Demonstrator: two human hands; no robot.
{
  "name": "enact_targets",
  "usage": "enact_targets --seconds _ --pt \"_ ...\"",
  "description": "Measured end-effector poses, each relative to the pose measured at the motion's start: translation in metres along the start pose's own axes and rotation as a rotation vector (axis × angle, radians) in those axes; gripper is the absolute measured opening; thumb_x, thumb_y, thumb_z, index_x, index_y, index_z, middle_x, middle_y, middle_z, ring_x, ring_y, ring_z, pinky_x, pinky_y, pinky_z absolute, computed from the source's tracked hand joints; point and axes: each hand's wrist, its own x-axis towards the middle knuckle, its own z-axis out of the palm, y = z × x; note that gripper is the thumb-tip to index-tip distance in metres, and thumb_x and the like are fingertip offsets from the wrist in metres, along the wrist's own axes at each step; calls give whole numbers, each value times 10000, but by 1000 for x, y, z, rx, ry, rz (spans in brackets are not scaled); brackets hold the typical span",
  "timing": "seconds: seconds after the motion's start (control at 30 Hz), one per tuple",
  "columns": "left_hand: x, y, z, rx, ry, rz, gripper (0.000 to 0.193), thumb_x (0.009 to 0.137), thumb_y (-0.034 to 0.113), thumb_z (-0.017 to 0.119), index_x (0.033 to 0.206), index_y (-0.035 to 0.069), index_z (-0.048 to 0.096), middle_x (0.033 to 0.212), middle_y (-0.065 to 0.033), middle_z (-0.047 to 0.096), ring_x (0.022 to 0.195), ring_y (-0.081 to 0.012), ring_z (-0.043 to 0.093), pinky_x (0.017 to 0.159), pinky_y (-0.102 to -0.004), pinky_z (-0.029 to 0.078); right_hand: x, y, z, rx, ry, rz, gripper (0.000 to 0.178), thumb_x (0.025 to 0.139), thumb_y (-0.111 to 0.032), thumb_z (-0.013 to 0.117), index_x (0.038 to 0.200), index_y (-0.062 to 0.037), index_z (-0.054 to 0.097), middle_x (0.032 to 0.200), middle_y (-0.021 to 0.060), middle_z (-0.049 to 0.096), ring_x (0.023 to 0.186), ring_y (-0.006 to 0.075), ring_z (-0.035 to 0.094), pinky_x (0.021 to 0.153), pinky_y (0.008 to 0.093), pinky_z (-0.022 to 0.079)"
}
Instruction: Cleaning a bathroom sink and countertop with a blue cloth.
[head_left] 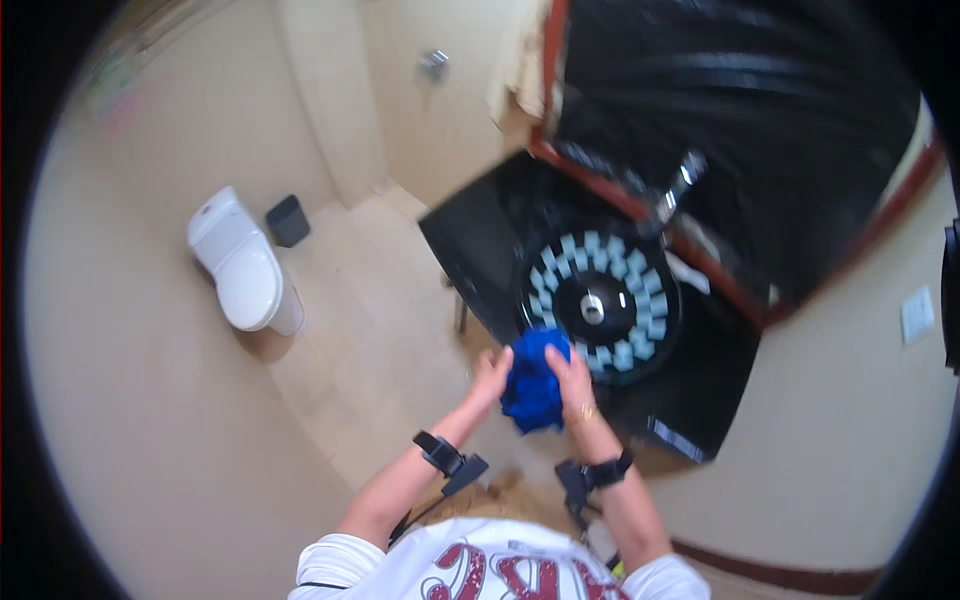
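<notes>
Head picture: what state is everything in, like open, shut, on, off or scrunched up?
Blue cloth: scrunched up, held.
Left hand: closed on the cloth's left side.
Right hand: closed on its right side.
Toilet lid: down.
Tap: no running water visible.
Drain: open or plugged, can't tell.
Black bin: upright.
Black plastic sheet: wrinkled.

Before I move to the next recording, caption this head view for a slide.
Left hand and right hand hold a blue cloth near a patterned basin.
</notes>
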Motion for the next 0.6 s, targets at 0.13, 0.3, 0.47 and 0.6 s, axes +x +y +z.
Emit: enact_targets --seconds 0.13,0.3,0.47,0.6 --pt "-36 57 -9 -367 -476 -280 441 898 387 387 1163 37 431 1009 -107 541 982 -244 513 872 -372 388 -21 -37 4 -770 59 -113 287 785 -275 576 965 -52 565 831 114 603 749 247 582 671 317 455" --pt "-35 21 14 -734 -825 -483 371 898 360 392 1096 56 473 959 -73 552 901 -203 535 773 -323 431 -71 -11 26 -877 -154 -186 334 770 -321 586 984 -65 574 768 100 537 697 261 540 643 348 449" --pt "-46 26 43 -1042 -1158 -634 317 895 363 396 931 88 548 842 -35 576 761 -136 568 622 -223 479 -82 8 -23 625 167 283 346 889 -359 434 930 -35 548 801 25 538 646 94 503 554 224 423" --pt "-72 -1 89 -514 -626 -839 376 887 414 395 953 85 563 711 -17 575 457 -32 476 373 -138 365 -93 59 -54 863 367 487 343 891 -367 423 757 -74 543 614 12 534 527 109 518 495 220 419"
